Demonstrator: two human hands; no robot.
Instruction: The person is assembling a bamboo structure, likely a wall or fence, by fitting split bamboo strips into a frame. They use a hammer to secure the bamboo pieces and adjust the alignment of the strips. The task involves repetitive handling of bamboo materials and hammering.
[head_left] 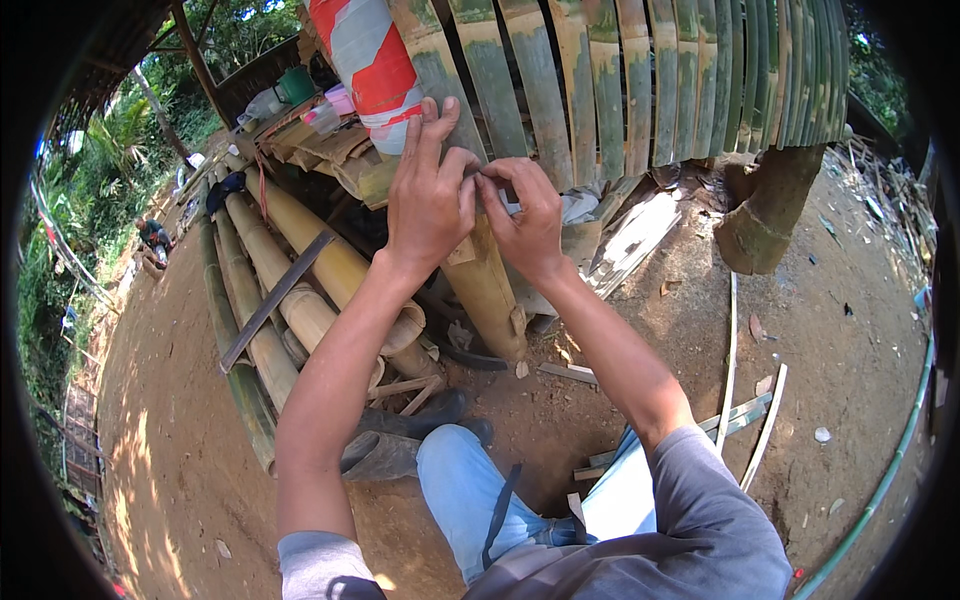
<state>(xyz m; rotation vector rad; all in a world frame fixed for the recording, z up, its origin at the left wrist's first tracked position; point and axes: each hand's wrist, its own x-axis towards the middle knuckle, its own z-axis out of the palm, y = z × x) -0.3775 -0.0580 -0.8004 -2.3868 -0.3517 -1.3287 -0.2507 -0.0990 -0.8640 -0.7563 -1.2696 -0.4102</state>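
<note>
Both of my hands meet in front of the lower edge of a row of split bamboo slats [548, 90]. On my left hand [428, 195], the thumb and index finger are pinched together, while other fingers reach up toward a red-and-white wrapped cylinder [372, 70]. My right hand [524, 215] is closed in a pinch right beside it. Whatever lies between the fingertips is too small and too hidden to make out. Below the hands stands a thick yellow bamboo post [487, 295].
Long bamboo poles [290, 290] lie stacked at the left, with a long flat blade-like strip [275, 302] across them. A wooden shelf [310, 140] holds a green container [295, 86]. At right are a bamboo stump [757, 215], thin strips [765, 425] and a green hose [885, 480].
</note>
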